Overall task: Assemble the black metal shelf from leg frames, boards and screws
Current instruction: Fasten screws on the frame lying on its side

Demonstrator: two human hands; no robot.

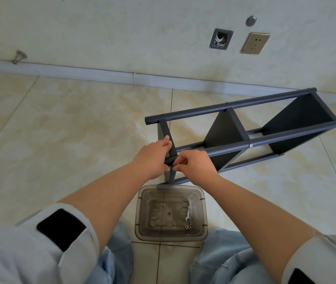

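Observation:
The black metal shelf (245,128) lies on its side on the tiled floor, with round leg tubes and three boards between them. My left hand (154,158) grips the near end of a leg tube, fingers over the edge of the nearest board (166,130). My right hand (193,162) pinches something small at that same tube end; what it holds is hidden by the fingers. A silver screw head (251,145) shows on the near tube at the middle board.
A smoky transparent plastic bin (171,212) stands on the floor between my knees, holding a small white wrench (188,216) and a few metal screws (188,227). The wall with a socket (255,43) and the baseboard runs behind the shelf.

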